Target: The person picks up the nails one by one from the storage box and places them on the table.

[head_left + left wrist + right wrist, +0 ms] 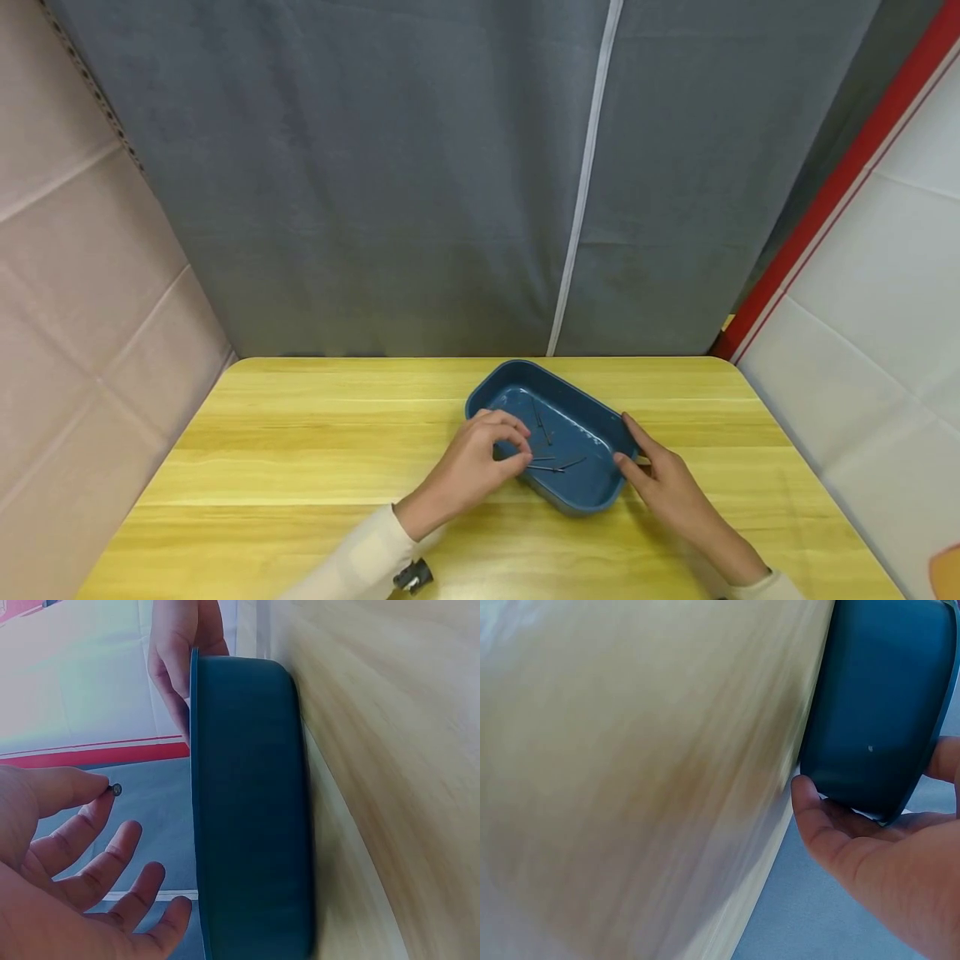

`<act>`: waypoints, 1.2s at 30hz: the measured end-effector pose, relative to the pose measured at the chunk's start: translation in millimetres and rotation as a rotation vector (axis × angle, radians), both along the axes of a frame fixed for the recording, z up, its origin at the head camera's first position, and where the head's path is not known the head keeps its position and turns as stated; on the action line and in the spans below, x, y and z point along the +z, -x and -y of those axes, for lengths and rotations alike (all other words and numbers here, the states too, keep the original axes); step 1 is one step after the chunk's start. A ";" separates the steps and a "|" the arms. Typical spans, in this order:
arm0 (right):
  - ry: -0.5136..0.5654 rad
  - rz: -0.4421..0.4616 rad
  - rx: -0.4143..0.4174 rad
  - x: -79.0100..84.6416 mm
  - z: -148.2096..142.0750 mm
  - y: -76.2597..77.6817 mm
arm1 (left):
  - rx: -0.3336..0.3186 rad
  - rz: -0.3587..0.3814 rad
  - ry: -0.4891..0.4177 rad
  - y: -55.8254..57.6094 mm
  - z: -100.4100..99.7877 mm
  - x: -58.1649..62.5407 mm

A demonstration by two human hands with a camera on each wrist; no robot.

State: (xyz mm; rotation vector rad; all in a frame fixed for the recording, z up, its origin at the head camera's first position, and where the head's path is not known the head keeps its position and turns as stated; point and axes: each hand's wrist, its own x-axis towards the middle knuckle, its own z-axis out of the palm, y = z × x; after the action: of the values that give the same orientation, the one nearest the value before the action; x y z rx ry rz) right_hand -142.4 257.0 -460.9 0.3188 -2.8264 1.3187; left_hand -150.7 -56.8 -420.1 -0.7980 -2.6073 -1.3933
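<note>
From my station, leftmost I see the left hand (480, 454) above the tray's near-left rim, thumb and index finger closed in a pinch on a small round-headed fastener (115, 790), the other three fingers loosely spread. Its head faces the left wrist camera; the fingers hide the shank, so I can't read its full axis. Next comes the deep blue rectangular tray (577, 402), right of centre on the wood-grain table (300, 450), long axis slanting from far left to near right. Inside, thin metal fasteners (546, 435) lie scattered, the farther ones pointing mostly away from me, the nearer ones crosswise. Rightmost, the right hand (671, 492) grips the tray's right end, thumb at the rim, fingers against the outer wall.
</note>
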 end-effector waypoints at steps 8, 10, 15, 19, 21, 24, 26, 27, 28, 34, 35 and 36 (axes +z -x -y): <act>-0.002 0.005 0.001 -0.7 -0.1 -0.3 | 0.020 -0.010 -0.020 -6.7 9.4 -0.9; -0.006 0.002 0.001 -0.7 -0.2 -0.3 | 0.026 -0.015 -0.022 -8.9 12.5 -1.2; -0.014 0.000 -0.001 -0.7 -0.1 -0.2 | 0.040 -0.019 -0.034 -13.9 20.4 -1.8; -0.032 0.001 -0.003 -1.2 0.2 0.5 | 0.055 -0.005 -0.031 -17.3 25.5 -3.0; -0.036 0.001 -0.002 -1.2 0.2 0.5 | 0.064 -0.001 -0.022 -19.3 27.9 -3.8; -0.020 -0.003 0.001 -1.2 -0.1 -0.1 | 0.069 -0.005 -0.004 -22.4 31.2 -5.0; -0.007 -0.007 0.005 -1.5 -0.3 -0.1 | 0.070 -0.011 0.005 -24.6 33.0 -5.6; -0.002 -0.009 0.006 -1.6 -0.4 -0.2 | 0.070 -0.014 0.007 -25.6 33.8 -6.0; 0.004 -0.010 0.008 -1.8 -0.4 -0.2 | 0.069 -0.011 0.009 -26.7 34.6 -6.3; 0.007 -0.003 0.006 -1.3 -0.3 -0.4 | 0.066 -0.004 0.033 -31.8 39.6 -10.6; 0.006 -0.002 0.005 -1.1 -0.2 -0.5 | 0.066 -0.007 0.038 -32.4 40.3 -11.5; 0.007 -0.001 0.005 -1.1 -0.1 -0.5 | 0.066 -0.004 0.043 -33.0 40.9 -12.3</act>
State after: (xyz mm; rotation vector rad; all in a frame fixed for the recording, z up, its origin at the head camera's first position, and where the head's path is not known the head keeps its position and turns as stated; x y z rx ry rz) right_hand -141.9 257.1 -462.0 0.3267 -2.8211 1.3283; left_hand -117.8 -97.7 -432.4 -0.7125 -2.6430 -1.3221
